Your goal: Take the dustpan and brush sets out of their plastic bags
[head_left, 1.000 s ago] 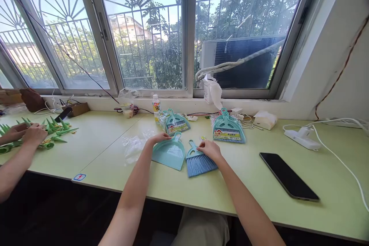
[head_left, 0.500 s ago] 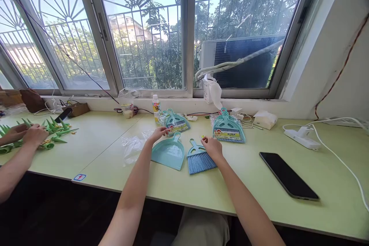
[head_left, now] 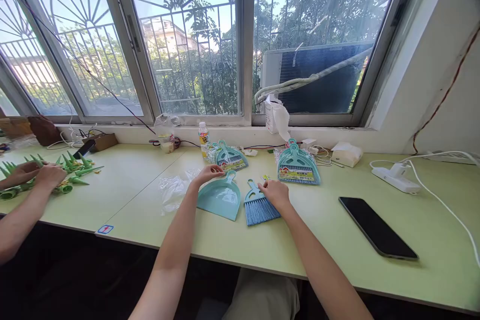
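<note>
A light-blue dustpan [head_left: 221, 200] lies flat on the table, its handle pointing away from me. My left hand [head_left: 208, 175] hovers at its upper left edge, fingers stretched toward the handle, holding nothing I can see. To the right lies a matching hand brush [head_left: 259, 208] with blue bristles facing me. Over the brush's right side is my right hand [head_left: 275, 194], its fingers bent and closed at the top of the brush head; the palm hides part of the bristles. A small yellow-green piece [head_left: 266, 177] shows just beyond these fingers.
Wrapped dustpan-and-brush sets [head_left: 298, 167] and another set [head_left: 230, 158] stand behind. Clear plastic bags [head_left: 174, 192] lie left, a bottle [head_left: 203, 139] at the back. A phone [head_left: 377, 227] and power strip [head_left: 396, 180] are right. A co-worker's hands [head_left: 48, 175] handle green pieces at far left.
My right fingers have shifted slightly left and down, from beside the small yellow-green piece onto the brush. My left hand stays nearly in place. The dustpan has not visibly moved.
</note>
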### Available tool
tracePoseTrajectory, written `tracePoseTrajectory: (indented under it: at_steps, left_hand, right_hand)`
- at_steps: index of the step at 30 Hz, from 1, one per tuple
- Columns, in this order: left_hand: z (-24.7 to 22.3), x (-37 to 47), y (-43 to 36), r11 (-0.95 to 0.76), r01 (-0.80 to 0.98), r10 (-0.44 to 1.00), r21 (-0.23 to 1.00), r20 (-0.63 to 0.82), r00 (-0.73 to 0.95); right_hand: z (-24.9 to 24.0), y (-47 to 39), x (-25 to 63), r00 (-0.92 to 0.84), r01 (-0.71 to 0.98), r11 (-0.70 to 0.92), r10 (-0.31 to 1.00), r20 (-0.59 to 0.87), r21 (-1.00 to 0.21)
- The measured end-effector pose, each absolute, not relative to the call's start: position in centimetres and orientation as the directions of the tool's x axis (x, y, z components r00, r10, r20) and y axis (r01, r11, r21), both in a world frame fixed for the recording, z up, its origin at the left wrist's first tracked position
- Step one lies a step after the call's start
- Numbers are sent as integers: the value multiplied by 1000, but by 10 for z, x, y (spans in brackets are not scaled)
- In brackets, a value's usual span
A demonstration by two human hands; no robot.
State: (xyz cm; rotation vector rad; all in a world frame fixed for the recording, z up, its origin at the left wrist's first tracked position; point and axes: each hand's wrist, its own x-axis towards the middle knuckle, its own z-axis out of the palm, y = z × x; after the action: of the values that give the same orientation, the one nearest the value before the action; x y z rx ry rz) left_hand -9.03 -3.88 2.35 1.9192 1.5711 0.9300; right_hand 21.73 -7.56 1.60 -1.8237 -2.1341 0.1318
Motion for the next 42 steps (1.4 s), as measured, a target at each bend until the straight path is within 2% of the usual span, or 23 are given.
tracePoseTrajectory:
  at_steps: [3, 5, 15, 25, 28, 31, 35, 38, 42]
  left_hand:
    - [20, -87, -37, -244, 635, 964, 733, 115, 238]
    - [17, -85, -35, -248, 628, 960, 738, 102, 259]
    - [15, -88, -33, -210, 674, 975, 708, 103, 196]
    - [13, -86, -33, -197, 683, 978, 703, 96, 183]
    - [15, -85, -35, -190, 683, 980, 706, 89, 180]
    - [18, -81, -37, -178, 682, 981, 709, 72, 180]
    - [20, -65, -39, -154, 687, 979, 710, 14, 205]
    - [20, -44, -41, -155, 690, 962, 707, -51, 268]
    - [21, -12, -46, -203, 685, 910, 699, -123, 395]
  right_hand:
    - [12, -78, 211, -177, 953, 213, 968, 177, -217]
    - [11, -80, 208, -200, 953, 228, 968, 153, -198]
    - [20, -85, 208, -208, 936, 218, 976, 67, -275]
    - [21, -83, 211, -199, 932, 211, 977, 72, -296]
    - [24, -81, 214, -132, 923, 170, 982, 132, -344]
    - [29, -80, 216, -63, 883, 162, 971, 230, -440]
    - [34, -84, 213, -114, 821, 249, 953, 280, -514]
    - [31, -88, 206, -184, 831, 302, 941, 283, -467]
    - [22, -89, 199, -241, 882, 336, 924, 297, -330]
